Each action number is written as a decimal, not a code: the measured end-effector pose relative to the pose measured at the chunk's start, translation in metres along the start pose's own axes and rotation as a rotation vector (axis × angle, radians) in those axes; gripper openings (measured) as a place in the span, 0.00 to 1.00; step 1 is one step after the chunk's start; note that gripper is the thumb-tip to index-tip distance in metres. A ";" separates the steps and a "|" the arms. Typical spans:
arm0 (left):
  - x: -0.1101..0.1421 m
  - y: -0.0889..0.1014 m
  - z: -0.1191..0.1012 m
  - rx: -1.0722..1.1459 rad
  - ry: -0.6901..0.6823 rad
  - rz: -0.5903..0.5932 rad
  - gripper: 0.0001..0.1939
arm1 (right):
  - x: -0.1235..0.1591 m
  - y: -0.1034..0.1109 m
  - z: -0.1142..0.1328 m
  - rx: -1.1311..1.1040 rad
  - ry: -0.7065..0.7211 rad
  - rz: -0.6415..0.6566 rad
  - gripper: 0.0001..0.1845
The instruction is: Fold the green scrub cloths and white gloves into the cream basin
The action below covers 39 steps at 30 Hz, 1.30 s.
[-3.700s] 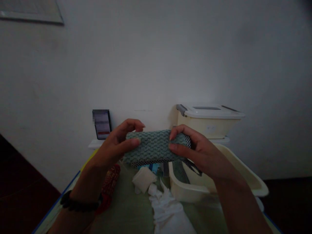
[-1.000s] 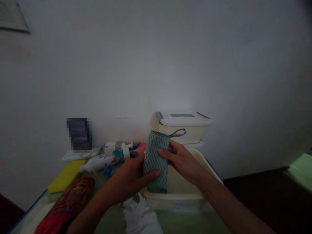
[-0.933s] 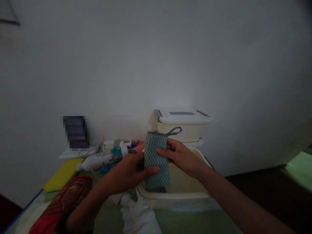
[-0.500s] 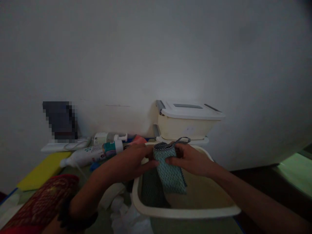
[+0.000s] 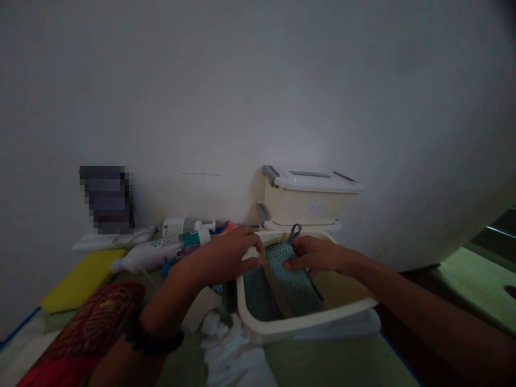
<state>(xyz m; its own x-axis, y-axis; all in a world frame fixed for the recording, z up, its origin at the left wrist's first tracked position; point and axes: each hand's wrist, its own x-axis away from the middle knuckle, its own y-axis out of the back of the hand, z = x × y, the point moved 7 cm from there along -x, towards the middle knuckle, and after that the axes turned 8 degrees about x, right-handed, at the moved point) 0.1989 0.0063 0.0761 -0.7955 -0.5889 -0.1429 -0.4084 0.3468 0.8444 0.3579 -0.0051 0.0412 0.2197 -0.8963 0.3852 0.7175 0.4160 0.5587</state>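
My right hand (image 5: 316, 255) grips a teal, knobbly-textured scrubbing cloth (image 5: 291, 277) near its upper right edge, thumb in front. The cloth has black-and-white trim and a hanging loop at the top. It hangs tilted inside an open cream bin (image 5: 290, 326) with a white rim. A second dark teal cloth (image 5: 258, 293) lies against the bin's left side. My left hand (image 5: 237, 252) is over the bin's left edge, fingers curved and apart, with nothing visible in it, just left of the held cloth.
A lidded cream box (image 5: 310, 204) stands behind the bin by the wall. To the left lie a white bottle (image 5: 157, 252), a pump bottle (image 5: 177, 226), a yellow pad (image 5: 83, 279) and a red patterned item (image 5: 97, 328). Crumpled white cloth (image 5: 234, 349) lies in front.
My right hand has lowered the scrubbing cloth into the bin, and it now leans further over. My left hand has come away from the cloth. The view has shifted slightly.
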 end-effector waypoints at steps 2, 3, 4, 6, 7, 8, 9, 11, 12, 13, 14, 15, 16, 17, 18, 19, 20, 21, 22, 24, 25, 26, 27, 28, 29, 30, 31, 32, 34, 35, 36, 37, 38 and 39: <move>0.002 -0.001 0.000 -0.090 0.003 -0.039 0.16 | -0.003 -0.002 -0.004 -0.011 -0.032 0.001 0.13; 0.003 -0.002 0.001 -0.125 0.017 -0.054 0.20 | -0.005 -0.003 -0.006 -0.018 -0.047 0.008 0.13; 0.004 -0.003 0.003 -0.144 0.031 -0.057 0.22 | -0.006 -0.005 -0.009 -0.025 -0.064 0.019 0.14; 0.005 -0.007 0.006 -0.144 0.034 -0.038 0.25 | -0.010 -0.011 -0.017 -0.036 -0.105 0.059 0.14; 0.005 -0.009 0.007 -0.133 0.028 -0.020 0.26 | -0.011 -0.015 -0.022 -0.038 -0.129 0.083 0.14; 0.005 -0.012 0.008 -0.126 0.017 -0.005 0.26 | -0.012 -0.019 -0.026 -0.039 -0.148 0.107 0.14; 0.005 -0.013 0.009 -0.123 0.003 0.001 0.26 | -0.014 -0.022 -0.029 -0.038 -0.163 0.124 0.14; 0.004 -0.014 0.010 -0.128 -0.023 -0.009 0.26 | -0.016 -0.026 -0.035 -0.039 -0.176 0.137 0.13; 0.004 -0.014 0.011 -0.131 -0.030 -0.013 0.26 | -0.018 -0.027 -0.037 -0.040 -0.177 0.136 0.13; 0.004 -0.014 0.011 -0.134 -0.037 -0.015 0.26 | -0.019 -0.027 -0.038 -0.041 -0.175 0.132 0.13; 0.004 -0.014 0.010 -0.136 -0.040 -0.015 0.26 | -0.019 -0.027 -0.040 -0.041 -0.172 0.129 0.14; 0.003 -0.014 0.010 -0.136 -0.040 -0.011 0.26 | -0.020 -0.028 -0.041 -0.039 -0.170 0.128 0.14; 0.003 -0.014 0.009 -0.136 -0.039 -0.008 0.26 | -0.020 -0.029 -0.043 -0.035 -0.169 0.132 0.14; 0.003 -0.013 0.008 -0.136 -0.039 -0.007 0.26 | -0.021 -0.029 -0.044 -0.030 -0.167 0.138 0.14; 0.003 -0.012 0.007 -0.133 -0.038 -0.005 0.27 | -0.021 -0.030 -0.045 -0.021 -0.165 0.147 0.13; 0.003 -0.012 0.005 -0.130 -0.037 -0.004 0.27 | -0.022 -0.031 -0.047 -0.008 -0.162 0.154 0.13; 0.003 -0.011 0.004 -0.128 -0.037 0.001 0.28 | -0.023 -0.032 -0.047 0.012 -0.159 0.158 0.13; 0.003 -0.011 0.004 -0.127 -0.038 0.006 0.28 | -0.024 -0.031 -0.048 0.042 -0.156 0.154 0.12; 0.003 -0.011 0.003 -0.126 -0.039 0.011 0.28 | -0.025 -0.030 -0.049 0.084 -0.157 0.146 0.10; 0.003 -0.011 0.004 -0.128 -0.035 0.016 0.28 | -0.027 -0.025 -0.049 0.198 -0.169 0.122 0.05; 0.003 -0.010 0.005 -0.133 -0.036 0.015 0.28 | -0.028 -0.023 -0.048 0.264 -0.183 0.116 0.06; 0.003 -0.010 0.005 -0.142 -0.040 0.011 0.28 | -0.028 -0.021 -0.047 0.331 -0.200 0.117 0.12; 0.003 -0.010 0.006 -0.155 -0.046 0.008 0.27 | -0.027 -0.020 -0.046 0.394 -0.220 0.129 0.17; 0.003 -0.011 0.006 -0.167 -0.050 0.010 0.27 | -0.025 -0.020 -0.045 0.449 -0.240 0.155 0.21; 0.003 -0.011 0.007 -0.176 -0.050 0.012 0.27 | -0.024 -0.021 -0.044 0.495 -0.258 0.194 0.23; 0.003 -0.012 0.007 -0.181 -0.044 0.016 0.27 | -0.022 -0.023 -0.043 0.531 -0.274 0.244 0.23; 0.003 -0.012 0.008 -0.181 -0.035 0.020 0.27 | -0.019 -0.027 -0.043 0.557 -0.286 0.302 0.20; 0.003 -0.013 0.009 -0.176 -0.024 0.023 0.27 | -0.017 -0.032 -0.043 0.577 -0.294 0.363 0.17; 0.002 -0.013 0.009 -0.157 -0.012 0.022 0.28 | -0.013 -0.040 -0.043 0.605 -0.302 0.471 0.17; 0.002 -0.013 0.009 -0.144 -0.010 0.019 0.28 | -0.011 -0.044 -0.043 0.615 -0.297 0.506 0.17; 0.002 -0.012 0.008 -0.128 -0.009 0.012 0.28 | -0.010 -0.046 -0.043 0.626 -0.287 0.529 0.18; 0.002 -0.011 0.008 -0.112 -0.011 0.002 0.28 | -0.010 -0.047 -0.042 0.637 -0.271 0.538 0.18; 0.003 -0.011 0.008 -0.103 -0.014 -0.008 0.27 | -0.010 -0.047 -0.040 0.649 -0.248 0.536 0.18; 0.003 -0.010 0.008 -0.093 -0.019 -0.020 0.27 | -0.010 -0.046 -0.037 0.664 -0.221 0.524 0.18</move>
<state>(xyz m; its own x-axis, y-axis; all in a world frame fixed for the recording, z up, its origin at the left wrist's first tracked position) 0.1969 0.0071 0.0626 -0.7963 -0.5809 -0.1687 -0.3814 0.2657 0.8854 0.3468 -0.0214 -0.0155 0.2312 -0.5428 0.8074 0.0109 0.8313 0.5557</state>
